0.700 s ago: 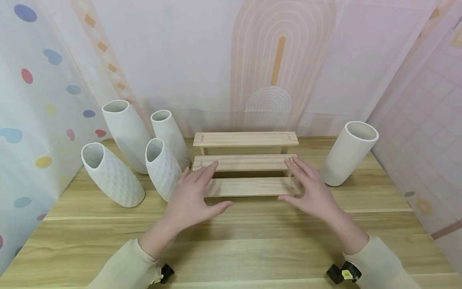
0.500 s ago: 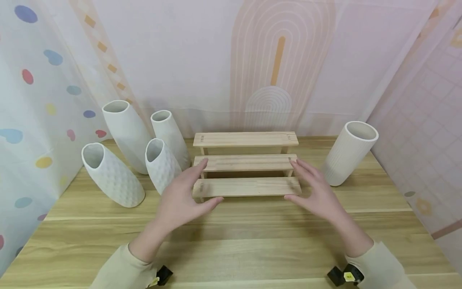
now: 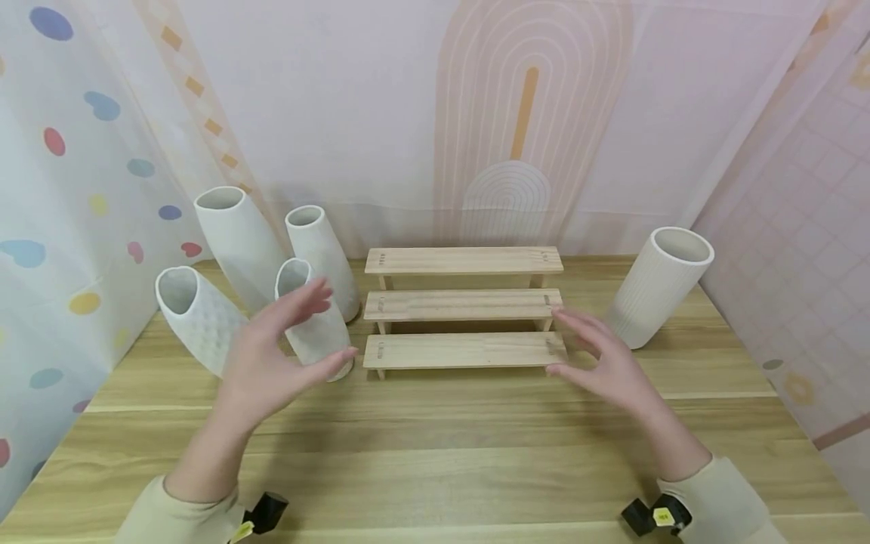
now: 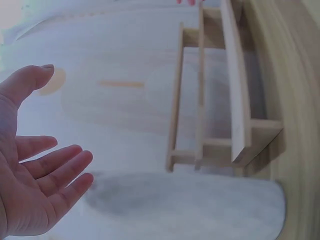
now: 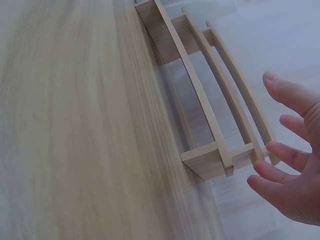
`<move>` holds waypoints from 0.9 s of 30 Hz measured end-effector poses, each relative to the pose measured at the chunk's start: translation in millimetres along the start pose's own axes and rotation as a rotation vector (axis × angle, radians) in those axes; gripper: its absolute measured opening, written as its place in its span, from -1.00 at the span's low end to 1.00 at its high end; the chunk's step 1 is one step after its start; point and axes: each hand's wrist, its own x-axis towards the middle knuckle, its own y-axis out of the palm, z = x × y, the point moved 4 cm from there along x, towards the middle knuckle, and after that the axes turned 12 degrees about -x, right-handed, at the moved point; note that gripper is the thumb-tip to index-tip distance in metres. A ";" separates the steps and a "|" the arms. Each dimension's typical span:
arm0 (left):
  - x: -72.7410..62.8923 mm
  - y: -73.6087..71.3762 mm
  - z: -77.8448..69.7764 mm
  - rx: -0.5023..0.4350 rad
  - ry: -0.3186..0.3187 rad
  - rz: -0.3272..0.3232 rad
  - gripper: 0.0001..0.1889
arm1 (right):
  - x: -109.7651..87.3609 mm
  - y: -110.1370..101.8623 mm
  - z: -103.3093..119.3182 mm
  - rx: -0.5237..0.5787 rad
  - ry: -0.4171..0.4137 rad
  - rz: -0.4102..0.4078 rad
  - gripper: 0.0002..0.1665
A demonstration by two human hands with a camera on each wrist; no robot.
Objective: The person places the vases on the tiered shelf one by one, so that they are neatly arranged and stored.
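In the head view my left hand (image 3: 272, 355) is spread near a small white dimpled vase (image 3: 316, 332), overlapping part of it. Its fingers and thumb are apart with nothing between them, as the left wrist view also shows. My right hand (image 3: 608, 363) is held with fingers loosely extended by the right end of a three-tier wooden stand (image 3: 462, 350), and holds nothing. Partly behind the left hand leans another dimpled white vase (image 3: 197, 317) in this view. A ribbed white vase (image 3: 659, 291) stands beyond the right hand.
Farther back on the left are a tall smooth white vase (image 3: 238, 242) and a slimmer one (image 3: 322, 261). All of this stands on a wood-grain table (image 3: 462, 468). A patterned cloth backdrop (image 3: 353, 113) rises behind and along both sides.
My left hand has moved left, away from the stand, and now overlaps the dimpled vases. My right hand has shifted slightly to the right. Stand and vases stay in place.
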 end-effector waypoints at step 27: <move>5.3 -43.3 62.9 -0.237 -0.272 0.064 -0.07 | 4.5 11.4 -32.1 0.109 0.128 0.106 -0.33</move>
